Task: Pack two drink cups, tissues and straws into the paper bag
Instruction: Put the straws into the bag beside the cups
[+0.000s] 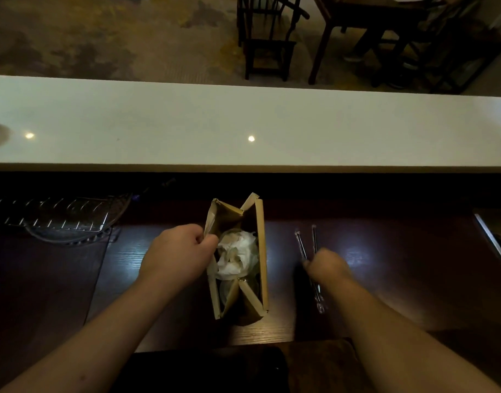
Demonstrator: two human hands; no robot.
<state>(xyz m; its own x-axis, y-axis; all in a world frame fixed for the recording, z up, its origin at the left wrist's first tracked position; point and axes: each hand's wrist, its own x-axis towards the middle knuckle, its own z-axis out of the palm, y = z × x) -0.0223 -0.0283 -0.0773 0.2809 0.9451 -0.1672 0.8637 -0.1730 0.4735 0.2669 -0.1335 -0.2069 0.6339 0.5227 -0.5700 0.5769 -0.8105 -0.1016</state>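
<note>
A brown paper bag [261,251] stands open on the dark wooden counter, seen from above. White tissues [238,255] lie crumpled inside it, on top of clear cup lids that barely show. My left hand [178,256] pinches the bag's left rim. To the right of the bag two wrapped straws [307,245] lie side by side on the counter. My right hand [327,266] is curled over their near half, fingers closed around them; it is blurred, so the grip is not sharp.
A wire rack on a round glass plate [65,219] sits at the far left. A raised white bar top [243,123] runs across behind the counter. A metal sink edge [496,242] is at the right. Dark chairs and a table stand beyond.
</note>
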